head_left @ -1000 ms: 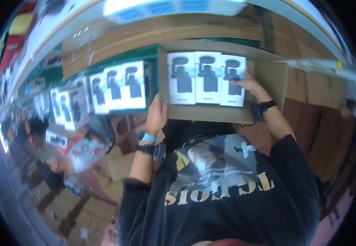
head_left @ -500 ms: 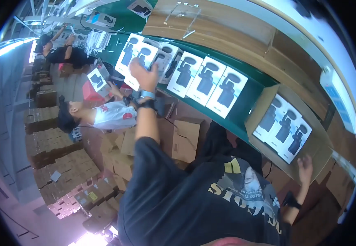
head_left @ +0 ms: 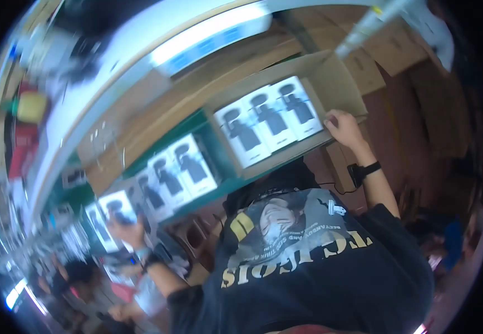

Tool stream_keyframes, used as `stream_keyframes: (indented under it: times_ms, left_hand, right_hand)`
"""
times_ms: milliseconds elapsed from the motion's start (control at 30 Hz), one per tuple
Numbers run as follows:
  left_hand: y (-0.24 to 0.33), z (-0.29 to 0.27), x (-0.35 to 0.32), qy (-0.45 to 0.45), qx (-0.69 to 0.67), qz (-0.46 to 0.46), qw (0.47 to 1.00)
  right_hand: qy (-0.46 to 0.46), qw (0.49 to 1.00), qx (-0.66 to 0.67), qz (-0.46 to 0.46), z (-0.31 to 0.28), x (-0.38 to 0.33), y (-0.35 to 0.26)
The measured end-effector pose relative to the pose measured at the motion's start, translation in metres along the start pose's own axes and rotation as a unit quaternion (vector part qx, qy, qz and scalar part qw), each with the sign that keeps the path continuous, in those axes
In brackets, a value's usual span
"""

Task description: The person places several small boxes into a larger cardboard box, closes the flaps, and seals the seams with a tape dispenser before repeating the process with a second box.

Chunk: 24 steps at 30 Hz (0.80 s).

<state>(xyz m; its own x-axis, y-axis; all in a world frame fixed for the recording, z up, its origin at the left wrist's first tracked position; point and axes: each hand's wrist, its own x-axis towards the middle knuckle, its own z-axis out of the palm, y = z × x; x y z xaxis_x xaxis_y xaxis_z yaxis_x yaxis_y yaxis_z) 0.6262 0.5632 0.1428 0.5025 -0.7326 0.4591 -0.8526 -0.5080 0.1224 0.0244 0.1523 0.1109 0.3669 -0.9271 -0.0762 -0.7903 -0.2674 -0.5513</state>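
Arms spread: right hand (head_left: pixel 344 127) on carton (head_left: pixel 339 83).

Noted at twelve o'clock, a long bright lamp (head_left: pixel 208 42); at two, stacked brown cartons (head_left: pixel 397 50); at eight, a blurred co-worker (head_left: pixel 77 275).

White boxes (head_left: pixel 180 167) crowd the green counter (head_left: pixel 219 161); the carton (head_left: pixel 336 83) is packed full, its right flap open beside the right hand (head_left: pixel 344 127).
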Motion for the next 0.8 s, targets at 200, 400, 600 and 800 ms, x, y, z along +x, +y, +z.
stream_keyframes:
  times_ms: [200, 400, 600, 800]
  left_hand:
    - [0.322, -0.083, 0.129, -0.106, -0.552, -0.197, 0.803]
    - [0.543, 0.052, 0.116, -0.461, -0.653, -0.306, 0.518]
    - [0.617, 0.194, 0.092, -0.411, -0.575, -0.326, 0.628]
    - [0.728, 0.186, 0.057, -0.306, -0.228, -0.216, 0.899]
  right_hand:
    - [0.072, 0.991, -0.097, -0.056, -0.067, 0.014, 0.099]
    - [-0.007, 0.976, -0.145, -0.163, -0.071, -0.016, 0.108]
    - [-0.068, 0.979, -0.063, -0.184, -0.055, -0.032, 0.124]
    - [-0.06, 0.97, -0.002, -0.235, -0.076, -0.033, 0.149]
